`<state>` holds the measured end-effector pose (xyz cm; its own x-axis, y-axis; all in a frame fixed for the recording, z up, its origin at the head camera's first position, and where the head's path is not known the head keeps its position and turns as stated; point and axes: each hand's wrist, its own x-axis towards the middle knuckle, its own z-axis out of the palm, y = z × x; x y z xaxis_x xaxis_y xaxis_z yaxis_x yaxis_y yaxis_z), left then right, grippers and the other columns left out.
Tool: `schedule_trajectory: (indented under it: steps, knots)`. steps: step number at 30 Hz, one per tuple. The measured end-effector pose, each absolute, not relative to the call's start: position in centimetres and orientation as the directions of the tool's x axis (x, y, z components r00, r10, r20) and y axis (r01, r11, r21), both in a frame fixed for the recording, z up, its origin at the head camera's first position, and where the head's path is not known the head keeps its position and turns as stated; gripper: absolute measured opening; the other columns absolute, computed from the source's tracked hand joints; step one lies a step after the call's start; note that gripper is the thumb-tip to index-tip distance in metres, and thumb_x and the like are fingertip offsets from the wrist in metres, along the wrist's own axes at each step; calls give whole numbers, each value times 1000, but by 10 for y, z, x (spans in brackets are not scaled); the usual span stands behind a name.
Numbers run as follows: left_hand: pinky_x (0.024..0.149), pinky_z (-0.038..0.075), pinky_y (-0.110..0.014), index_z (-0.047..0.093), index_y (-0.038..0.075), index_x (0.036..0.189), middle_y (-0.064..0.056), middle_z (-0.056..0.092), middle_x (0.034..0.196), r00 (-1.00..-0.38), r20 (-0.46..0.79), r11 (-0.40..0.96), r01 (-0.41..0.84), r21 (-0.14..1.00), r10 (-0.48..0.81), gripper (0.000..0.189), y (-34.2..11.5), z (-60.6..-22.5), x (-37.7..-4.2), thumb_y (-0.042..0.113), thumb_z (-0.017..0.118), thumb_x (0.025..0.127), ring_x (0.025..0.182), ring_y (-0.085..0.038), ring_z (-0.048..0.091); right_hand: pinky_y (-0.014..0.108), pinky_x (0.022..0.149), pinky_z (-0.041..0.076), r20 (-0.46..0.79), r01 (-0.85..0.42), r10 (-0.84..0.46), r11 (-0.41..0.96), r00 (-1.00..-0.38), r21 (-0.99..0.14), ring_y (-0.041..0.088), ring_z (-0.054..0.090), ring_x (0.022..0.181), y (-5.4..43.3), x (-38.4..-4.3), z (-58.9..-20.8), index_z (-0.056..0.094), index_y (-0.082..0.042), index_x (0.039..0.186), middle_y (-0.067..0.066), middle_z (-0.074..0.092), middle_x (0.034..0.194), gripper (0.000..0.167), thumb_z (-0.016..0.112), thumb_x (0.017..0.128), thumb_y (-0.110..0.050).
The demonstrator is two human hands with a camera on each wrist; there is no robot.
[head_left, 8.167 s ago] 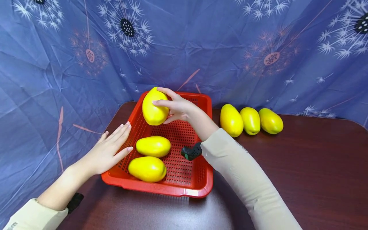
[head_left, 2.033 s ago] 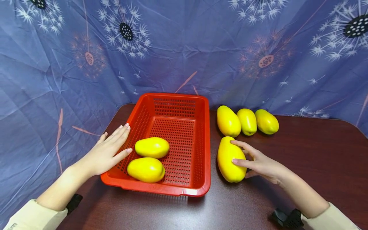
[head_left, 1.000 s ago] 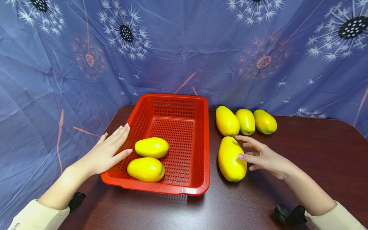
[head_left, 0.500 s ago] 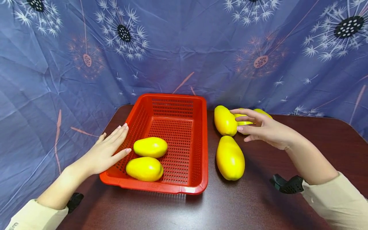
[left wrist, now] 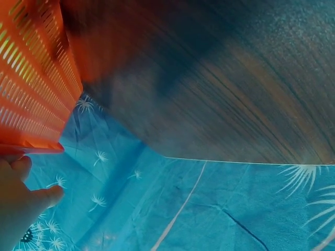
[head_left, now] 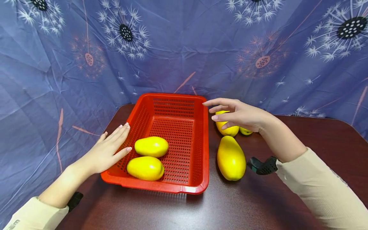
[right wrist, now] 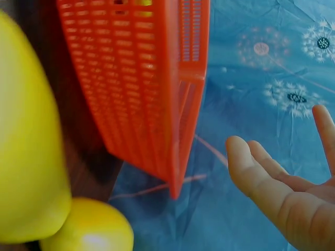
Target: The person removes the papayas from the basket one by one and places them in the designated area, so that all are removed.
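Note:
My left hand, fingers straight, rests along the left rim of a red perforated plastic basket. Two yellow oblong fruits, like mangoes or papayas, lie in it: one nearer, one just behind. My right hand hovers empty by the basket's right rim, its fingers loosely bent and apart. Below it on the table sits a larger yellow fruit. Behind that, the hand partly covers another fruit; a third barely peeks out. The right wrist view shows my thumb clear of the basket wall.
A dark brown table carries everything, its surface reaching right and forward of the basket. Blue dandelion-print cloth hangs behind and to the left. A black wrist camera sits under the right sleeve.
Earlier my right hand held the larger fruit over the basket, then set it on the table to the right. It has let go, risen backward and shifted left. My left hand stays put.

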<state>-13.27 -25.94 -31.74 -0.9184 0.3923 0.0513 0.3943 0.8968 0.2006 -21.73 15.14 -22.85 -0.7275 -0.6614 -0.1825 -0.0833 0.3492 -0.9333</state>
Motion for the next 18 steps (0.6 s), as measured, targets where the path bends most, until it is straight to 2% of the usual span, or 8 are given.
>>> schedule_trajectory:
  steps: [9, 18]
  knots:
    - [103, 10, -66, 16, 5, 149, -13, 14, 154, -918, 54, 898, 397, 192, 394, 70, -259, -319, -133, 43, 43, 96, 141, -31, 11, 41, 81, 48, -191, -102, -725, 340, -662, -935, 27, 48, 115, 106, -233, -220, 46, -16, 136, 11, 42, 135, 48, 60, 90, -17]
    - [103, 10, -66, 16, 5, 149, -13, 13, 155, -916, 49, 898, 399, 186, 397, 70, -260, -318, -134, 43, 43, 97, 141, -32, 11, 40, 82, 49, -207, -109, -751, 348, -627, -931, 23, 47, 118, 72, -247, -221, 50, -16, 134, 6, 45, 134, 45, 61, 90, -17]
